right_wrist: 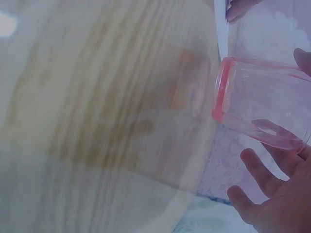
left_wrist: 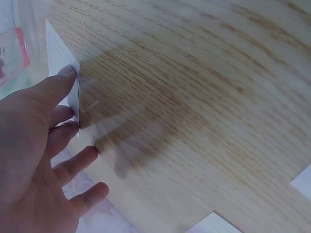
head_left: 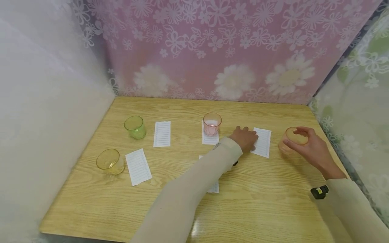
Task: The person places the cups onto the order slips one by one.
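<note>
Head view, far right: my right hand (head_left: pixel 317 153) is grasping a cup (head_left: pixel 294 137); leftward, my left hand (head_left: pixel 243 138), loose-fingered, is touching a card (head_left: pixel 262 143). I'm probably aligning the card, next needing the cup steady.

On a wood-grain tabletop (head_left: pixel 258 202) we see a green cup (head_left: pixel 137 130) & a yellow cup (head_left: pixel 113 166) at L, each w/ a lined card (head_left: pixel 162 134) to its R, plus a pink cup (head_left: pixel 211 128) standing on a third card (head_left: pixel 209 140), w/ pink floral backdrop (head_left: pixel 194 60) behind, pale sheet (head_left: pixel 54 111) L & floral sheet (head_left: pixel 355 111) R.
</note>
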The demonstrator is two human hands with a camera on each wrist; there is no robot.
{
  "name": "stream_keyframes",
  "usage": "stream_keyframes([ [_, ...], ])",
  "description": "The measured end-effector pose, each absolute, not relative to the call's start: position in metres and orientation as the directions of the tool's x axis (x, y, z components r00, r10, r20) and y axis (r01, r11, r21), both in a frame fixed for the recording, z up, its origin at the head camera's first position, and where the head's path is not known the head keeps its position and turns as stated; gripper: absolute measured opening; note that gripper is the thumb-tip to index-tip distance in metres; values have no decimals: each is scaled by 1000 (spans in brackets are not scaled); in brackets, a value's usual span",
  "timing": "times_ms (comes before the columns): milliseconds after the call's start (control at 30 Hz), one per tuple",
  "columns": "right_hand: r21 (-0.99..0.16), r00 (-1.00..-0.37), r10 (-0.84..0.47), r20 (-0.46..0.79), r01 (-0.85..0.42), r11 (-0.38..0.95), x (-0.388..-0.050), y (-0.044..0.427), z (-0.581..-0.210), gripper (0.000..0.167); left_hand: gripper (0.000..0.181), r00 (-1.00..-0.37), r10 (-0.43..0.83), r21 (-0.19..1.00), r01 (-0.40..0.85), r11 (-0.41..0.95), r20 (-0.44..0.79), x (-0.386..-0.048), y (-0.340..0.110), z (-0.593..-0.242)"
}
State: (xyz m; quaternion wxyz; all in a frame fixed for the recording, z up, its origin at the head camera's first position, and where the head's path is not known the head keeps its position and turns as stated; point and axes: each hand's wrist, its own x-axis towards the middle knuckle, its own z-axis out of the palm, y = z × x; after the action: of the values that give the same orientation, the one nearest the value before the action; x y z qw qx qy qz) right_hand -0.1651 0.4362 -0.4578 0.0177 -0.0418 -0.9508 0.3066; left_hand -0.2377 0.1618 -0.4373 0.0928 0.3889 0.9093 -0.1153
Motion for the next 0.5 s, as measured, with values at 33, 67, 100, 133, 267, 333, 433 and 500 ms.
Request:
stream_keyframes([
  [33,-587,-997,83,6,63,807,-167,434,-457,99,53,-685,680,-139,724,676,-261,-238,162,-438],
  [67,-585,-997,78,6,60,809,-169,432,-456,99,54,-690,674,-142,719,680,-264,-238,162,-438],
  [100,-586,-997,74,5,57,809,-171,430,-456,99,55,-693,670,-146,716,682,-267,-239,162,-438],
  [133,-588,-998,69,6,52,807,-173,429,-456,99,55,-697,667,-150,712,686,-263,-239,161,-438],
  [267,-598,-998,58,2,45,800,-179,421,-458,98,52,-717,652,-176,695,698,-247,-235,161,-437],
  [333,-607,-999,53,1,42,794,-181,418,-458,97,50,-726,645,-182,686,705,-237,-232,161,-436],
  [433,-615,-999,47,3,35,788,-183,413,-456,98,47,-736,637,-183,676,714,-232,-229,163,-433],
  [500,-620,-999,43,7,29,784,-186,410,-455,98,47,-743,629,-185,667,722,-228,-227,164,-432],
])
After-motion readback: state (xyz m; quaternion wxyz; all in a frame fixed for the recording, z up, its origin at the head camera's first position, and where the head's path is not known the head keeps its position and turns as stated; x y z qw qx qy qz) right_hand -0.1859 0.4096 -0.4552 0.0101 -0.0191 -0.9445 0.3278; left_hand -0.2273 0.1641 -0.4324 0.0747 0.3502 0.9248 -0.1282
